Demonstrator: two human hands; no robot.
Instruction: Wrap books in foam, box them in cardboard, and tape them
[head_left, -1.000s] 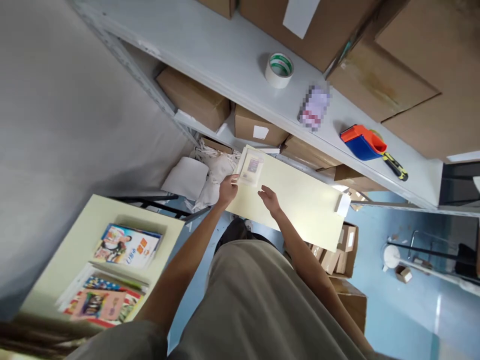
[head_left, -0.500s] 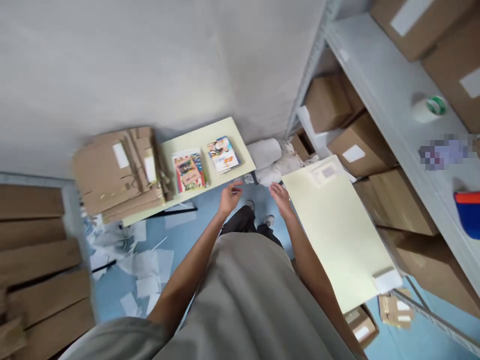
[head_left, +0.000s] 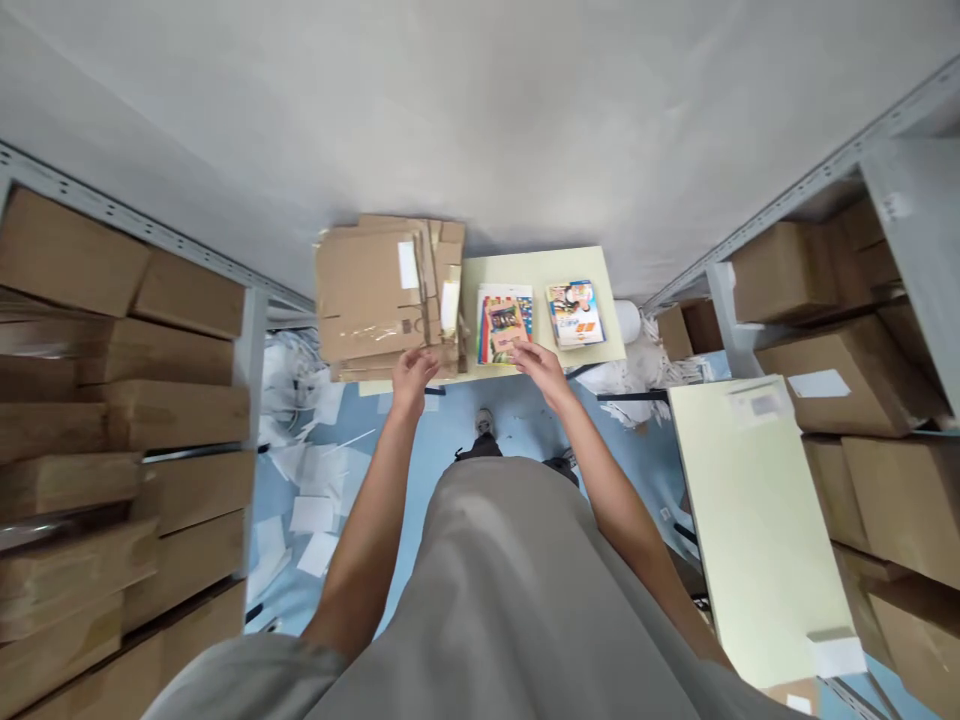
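My left hand (head_left: 413,380) is held out by the front edge of the flattened cardboard boxes (head_left: 371,290), its fingers apart and nothing in them. My right hand (head_left: 543,371) reaches over the near edge of the pale yellow table (head_left: 525,265), fingers loosely stretched toward a small stack of colourful books (head_left: 504,328). Its fingertips overlap the stack's lower corner in view; whether they touch it I cannot tell. Right of that stack lies a second pile of books (head_left: 576,315) with a white and blue cover. The cardboard covers the table's left part.
Shelves with cardboard boxes (head_left: 180,430) stand at left, and more boxes (head_left: 832,370) at right. A second pale table (head_left: 765,520) is at my right. Loose white papers (head_left: 311,515) lie on the blue floor. White rolled material (head_left: 627,320) sits beyond the first table's right end.
My view has turned left, bringing the table with the books in front of me. Both hands have moved from the gap between the tables to the book table's near edge.
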